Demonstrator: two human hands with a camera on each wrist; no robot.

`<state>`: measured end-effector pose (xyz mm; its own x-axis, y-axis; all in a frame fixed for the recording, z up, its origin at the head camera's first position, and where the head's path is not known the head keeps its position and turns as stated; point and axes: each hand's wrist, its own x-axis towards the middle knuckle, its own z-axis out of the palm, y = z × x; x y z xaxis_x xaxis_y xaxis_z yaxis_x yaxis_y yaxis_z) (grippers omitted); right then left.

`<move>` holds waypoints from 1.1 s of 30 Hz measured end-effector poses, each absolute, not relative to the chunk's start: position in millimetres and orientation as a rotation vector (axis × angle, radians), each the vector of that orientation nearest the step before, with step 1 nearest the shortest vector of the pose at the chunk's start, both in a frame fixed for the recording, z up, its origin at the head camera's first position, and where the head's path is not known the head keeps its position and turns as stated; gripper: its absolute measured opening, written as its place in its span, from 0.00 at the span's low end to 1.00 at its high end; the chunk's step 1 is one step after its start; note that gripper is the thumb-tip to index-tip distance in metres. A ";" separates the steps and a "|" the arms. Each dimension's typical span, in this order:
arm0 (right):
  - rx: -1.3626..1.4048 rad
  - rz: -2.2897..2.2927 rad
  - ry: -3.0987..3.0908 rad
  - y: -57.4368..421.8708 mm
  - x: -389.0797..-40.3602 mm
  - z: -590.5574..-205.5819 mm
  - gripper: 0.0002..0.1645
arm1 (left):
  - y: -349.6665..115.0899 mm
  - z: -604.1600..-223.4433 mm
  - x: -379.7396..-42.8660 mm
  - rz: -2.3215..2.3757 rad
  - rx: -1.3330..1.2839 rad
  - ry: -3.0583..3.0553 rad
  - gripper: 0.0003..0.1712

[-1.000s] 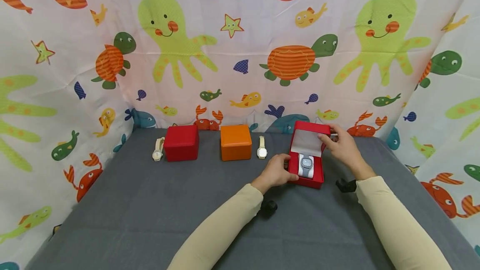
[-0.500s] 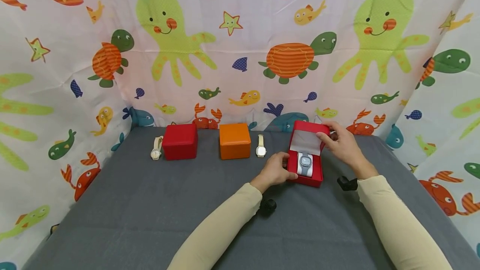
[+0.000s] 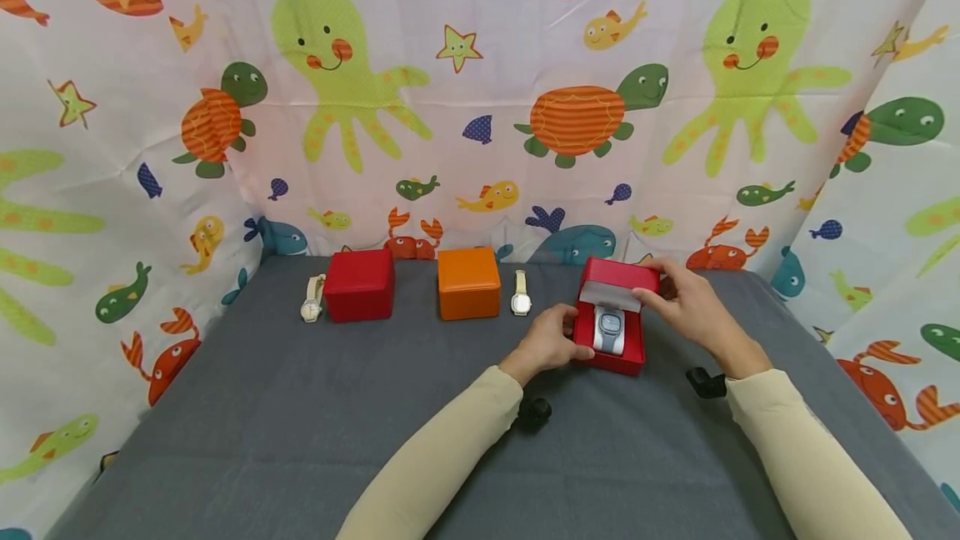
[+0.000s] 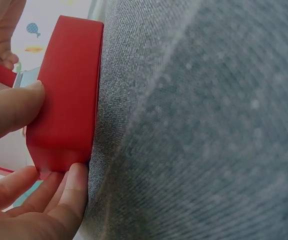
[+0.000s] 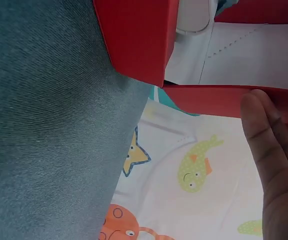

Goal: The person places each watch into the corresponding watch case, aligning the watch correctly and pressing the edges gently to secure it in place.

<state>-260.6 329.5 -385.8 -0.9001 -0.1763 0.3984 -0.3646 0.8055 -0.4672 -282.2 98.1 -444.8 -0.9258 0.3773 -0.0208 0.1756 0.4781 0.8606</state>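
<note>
A red watch box (image 3: 612, 362) stands on the right of the table, its lid (image 3: 619, 273) tilted partway down over the base. Inside, a grey-blue watch (image 3: 611, 324) is wrapped round a white cushion. My left hand (image 3: 546, 342) grips the base at its left side; in the left wrist view the thumb lies on one face of the red box (image 4: 71, 90) and the fingers on its end. My right hand (image 3: 696, 311) holds the lid by its right edge. The right wrist view shows those fingers (image 5: 264, 132) against the lid's side.
A closed red box (image 3: 360, 286) and an orange box (image 3: 468, 283) stand along the back of the grey table (image 3: 300, 440). One pale-strapped watch (image 3: 312, 300) lies left of the red box, another watch (image 3: 521, 294) right of the orange one. A patterned curtain (image 3: 450, 148) hangs behind.
The lid has swung forward and down in my right hand, so less of its pale lining shows. My left hand stays on the base.
</note>
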 end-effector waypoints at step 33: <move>0.804 0.399 -2.457 320.0 -226.5 -426.2 0.36 | 99.2 -447.4 -288.4 1.469 0.448 2.449 0.37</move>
<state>-226.5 320.0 -426.2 -0.6886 -0.4621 0.5589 -0.6151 0.7803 -0.1128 -288.4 99.2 -447.4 -0.9216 0.3843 -0.0551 0.1323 0.4444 0.8860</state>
